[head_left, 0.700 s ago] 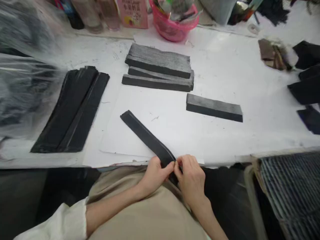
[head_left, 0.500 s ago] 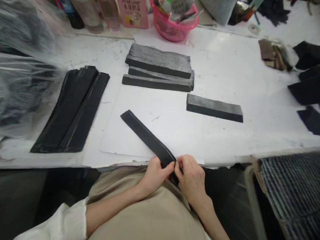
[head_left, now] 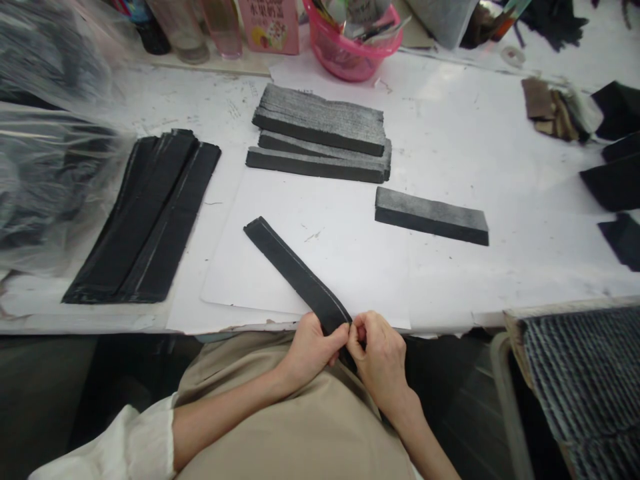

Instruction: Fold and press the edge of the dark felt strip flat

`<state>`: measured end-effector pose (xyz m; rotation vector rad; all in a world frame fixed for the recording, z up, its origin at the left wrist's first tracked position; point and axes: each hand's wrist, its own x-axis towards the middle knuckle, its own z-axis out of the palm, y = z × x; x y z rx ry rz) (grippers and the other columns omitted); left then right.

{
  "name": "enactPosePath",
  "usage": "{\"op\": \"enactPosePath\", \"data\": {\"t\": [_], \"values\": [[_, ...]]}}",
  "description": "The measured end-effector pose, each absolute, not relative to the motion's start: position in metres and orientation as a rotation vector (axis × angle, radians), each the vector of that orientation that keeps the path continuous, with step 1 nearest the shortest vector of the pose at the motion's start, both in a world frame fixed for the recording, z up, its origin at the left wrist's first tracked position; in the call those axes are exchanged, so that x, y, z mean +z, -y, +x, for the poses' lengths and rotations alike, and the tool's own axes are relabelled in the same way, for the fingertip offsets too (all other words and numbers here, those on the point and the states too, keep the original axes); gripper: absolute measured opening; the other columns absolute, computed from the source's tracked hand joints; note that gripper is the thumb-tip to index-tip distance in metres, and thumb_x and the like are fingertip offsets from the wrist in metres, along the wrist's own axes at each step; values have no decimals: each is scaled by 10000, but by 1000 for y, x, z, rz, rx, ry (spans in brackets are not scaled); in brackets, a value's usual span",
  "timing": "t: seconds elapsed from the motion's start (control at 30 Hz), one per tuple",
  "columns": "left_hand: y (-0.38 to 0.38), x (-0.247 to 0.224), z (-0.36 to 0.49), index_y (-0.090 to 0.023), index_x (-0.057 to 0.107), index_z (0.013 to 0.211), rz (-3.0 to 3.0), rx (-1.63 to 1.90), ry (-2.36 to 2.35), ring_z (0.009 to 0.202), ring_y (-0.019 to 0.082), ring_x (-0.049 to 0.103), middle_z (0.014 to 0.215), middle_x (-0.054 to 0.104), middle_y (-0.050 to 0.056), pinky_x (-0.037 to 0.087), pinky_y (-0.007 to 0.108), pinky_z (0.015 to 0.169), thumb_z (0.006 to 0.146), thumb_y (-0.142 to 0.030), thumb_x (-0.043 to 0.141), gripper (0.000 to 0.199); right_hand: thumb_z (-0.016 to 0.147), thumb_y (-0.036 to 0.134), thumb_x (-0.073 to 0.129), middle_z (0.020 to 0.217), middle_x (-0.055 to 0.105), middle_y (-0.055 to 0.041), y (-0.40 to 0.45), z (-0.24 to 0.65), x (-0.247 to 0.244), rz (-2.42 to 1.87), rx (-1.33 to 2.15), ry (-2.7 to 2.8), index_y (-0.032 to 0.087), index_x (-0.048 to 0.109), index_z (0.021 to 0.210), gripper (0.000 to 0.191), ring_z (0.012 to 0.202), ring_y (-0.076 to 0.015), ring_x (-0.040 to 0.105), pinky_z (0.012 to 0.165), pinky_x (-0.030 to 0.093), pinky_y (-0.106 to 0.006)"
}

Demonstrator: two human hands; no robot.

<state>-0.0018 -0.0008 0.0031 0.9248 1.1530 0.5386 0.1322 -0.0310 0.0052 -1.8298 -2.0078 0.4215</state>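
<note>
A long black strip of leather-like or fabric material runs from the white paper down over the table's front edge. A pale line follows one of its long sides. My left hand is closed around its near part, thumb on top. Beside it my right hand pinches the strip's edge, finger and thumb close to the left thumb. The strip's lower end is mostly hidden behind the hands. Farther right on the table lies a short strip, black in front and grey on top.
Stacked grey-black strips lie behind, and a fan of black strips at the left beside a clear plastic bag. A pink basket and a pink box stand at the back. Ribbed fabric fills the lower right.
Both hands keep the same grip at nearly the same spot, with the right fingers shifted very slightly. The whole view has moved a little.
</note>
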Motion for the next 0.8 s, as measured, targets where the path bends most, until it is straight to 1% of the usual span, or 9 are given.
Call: {"op": "enactPosePath", "data": {"t": [0.2,0.4,0.6,0.7,0.8], "values": [[1,3,-2,-178,411,490,924,527,-1153,349,60,338,379,405,-43,239,180,361,817,-279,521,359,870,119,454,678,441,22,31,133,5,-1799,426,2014,211,412,761,149,625,-139,454,602,319,-280],[3,2,-3,-176,424,516,922,527,-1156,348,56,339,388,407,-51,240,173,356,814,-278,523,330,878,110,458,679,421,21,30,134,5,-1742,413,2074,205,413,761,157,636,-143,445,605,318,-288],[2,0,-3,-175,421,505,921,535,-1159,346,58,343,382,404,-51,243,175,358,813,-307,530,353,901,119,436,678,413,14,30,132,3,-1730,377,2108,203,422,739,183,636,-150,428,598,312,-300],[2,0,-5,-175,435,532,892,545,-1150,345,60,346,387,411,-52,242,176,356,814,-349,547,350,921,135,430,699,443,5,30,135,7,-1698,495,2038,196,454,756,178,662,-152,440,616,330,-296],[2,-1,-7,-168,469,586,853,545,-1109,355,60,354,405,424,-54,244,173,361,819,-412,561,350,934,189,466,786,517,-7,33,143,15,-1639,812,1842,196,520,821,126,749,-150,492,680,376,-284]]}}
